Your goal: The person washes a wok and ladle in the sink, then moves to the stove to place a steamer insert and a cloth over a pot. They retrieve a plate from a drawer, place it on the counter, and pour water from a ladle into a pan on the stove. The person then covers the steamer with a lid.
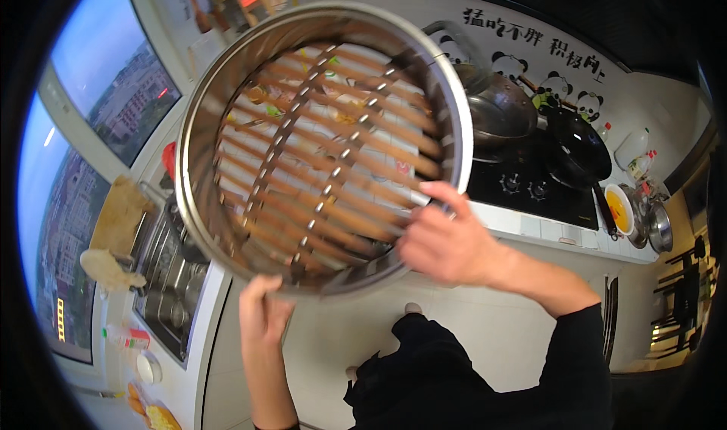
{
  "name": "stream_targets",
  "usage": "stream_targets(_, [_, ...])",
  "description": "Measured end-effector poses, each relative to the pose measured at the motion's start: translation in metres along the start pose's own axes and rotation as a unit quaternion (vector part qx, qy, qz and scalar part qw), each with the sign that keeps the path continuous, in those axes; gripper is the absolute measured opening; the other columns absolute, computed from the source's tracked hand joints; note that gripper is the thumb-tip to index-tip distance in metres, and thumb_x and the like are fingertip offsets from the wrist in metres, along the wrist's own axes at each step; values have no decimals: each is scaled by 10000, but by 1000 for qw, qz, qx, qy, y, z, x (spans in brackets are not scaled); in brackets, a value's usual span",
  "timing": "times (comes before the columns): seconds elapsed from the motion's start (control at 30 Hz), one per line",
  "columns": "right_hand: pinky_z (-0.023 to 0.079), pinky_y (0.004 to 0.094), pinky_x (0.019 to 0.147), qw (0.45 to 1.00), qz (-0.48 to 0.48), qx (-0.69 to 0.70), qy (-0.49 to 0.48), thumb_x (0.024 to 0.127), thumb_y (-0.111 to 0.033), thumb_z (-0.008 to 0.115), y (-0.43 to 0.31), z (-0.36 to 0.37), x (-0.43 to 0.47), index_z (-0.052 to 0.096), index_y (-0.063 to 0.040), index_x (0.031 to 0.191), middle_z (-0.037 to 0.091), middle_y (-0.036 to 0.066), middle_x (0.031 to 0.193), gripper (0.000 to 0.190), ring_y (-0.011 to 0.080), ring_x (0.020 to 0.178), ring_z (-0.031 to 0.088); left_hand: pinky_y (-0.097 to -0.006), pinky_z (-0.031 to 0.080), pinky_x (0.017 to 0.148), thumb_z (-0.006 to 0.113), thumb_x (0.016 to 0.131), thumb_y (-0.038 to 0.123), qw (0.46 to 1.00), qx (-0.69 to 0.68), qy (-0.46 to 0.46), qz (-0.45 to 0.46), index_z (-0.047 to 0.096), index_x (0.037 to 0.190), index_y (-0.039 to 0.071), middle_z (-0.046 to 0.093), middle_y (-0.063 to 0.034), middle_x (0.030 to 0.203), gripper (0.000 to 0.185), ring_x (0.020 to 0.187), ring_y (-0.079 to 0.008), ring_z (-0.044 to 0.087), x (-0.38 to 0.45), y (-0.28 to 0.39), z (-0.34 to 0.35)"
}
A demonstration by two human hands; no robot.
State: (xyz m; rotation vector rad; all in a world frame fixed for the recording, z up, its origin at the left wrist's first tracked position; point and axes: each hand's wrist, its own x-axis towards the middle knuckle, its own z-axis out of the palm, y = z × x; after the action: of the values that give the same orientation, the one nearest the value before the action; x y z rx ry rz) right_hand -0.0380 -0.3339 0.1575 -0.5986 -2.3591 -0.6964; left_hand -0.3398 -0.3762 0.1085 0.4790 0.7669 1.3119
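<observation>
A large round steamer basket (461,117) with a shiny metal rim and bamboo slats is held up before me, tilted so that I look into it. Two rows of metal-studded strips cross its slats, and between them a pale tiled surface with printed food pictures shows through. At the bottom of the rim, my left hand (264,310) grips the basket, its fingers partly hidden behind the wall. My right hand (446,239) is closed on the lower right of the wall, slightly blurred.
Right of the basket, a metal wok (502,109) and a black wok (579,148) stand by the black gas hob (522,194). A white bowl (619,208) holds yellow liquid. To the left are a steel sink (162,310), a cutting board (120,214) and windows.
</observation>
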Motion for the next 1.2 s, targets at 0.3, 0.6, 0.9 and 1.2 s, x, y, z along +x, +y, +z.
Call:
stream_targets(0.3, [316, 367, 773, 979, 192, -59, -40, 532, -10, 729, 211, -42, -115, 503, -78, 688, 443, 40, 686, 282, 240, 736, 454, -464, 368, 975, 732, 756, 356, 968, 225, -112, -10, 402, 1318, 50, 413, -162, 1335, 721, 1240, -272, 401, 218, -77, 240])
stream_targets(0.6, [331, 357, 820, 954, 286, 21, -92, 605, -169, 780, 304, 4, -194, 520, -30, 687, 500, 55, 678, 306, 248, 760, 463, -344, 469, 866, 721, 609, 162, 932, 351, -66, 67, 404, 1253, 12, 546, -186, 1093, 733, 994, -263, 575, 362, -154, 288])
stream_targets(0.9, [338, 360, 808, 946, 301, 39, -115, 613, -219, 776, 335, 25, -232, 518, -23, 688, 489, 68, 685, 332, 258, 765, 459, -289, 553, 597, 725, 627, 146, 906, 423, -27, -5, 327, 1273, 70, 391, -194, 1242, 763, 1182, -304, 412, 381, -176, 308])
stream_targets(1.2, [352, 360, 799, 940, 313, 52, -129, 627, -205, 765, 332, 17, -235, 541, -16, 690, 489, 73, 681, 300, 269, 744, 464, -275, 589, 632, 724, 638, 102, 907, 419, -15, -38, 269, 1300, 67, 299, -184, 1306, 804, 1211, -331, 333, 376, -182, 321])
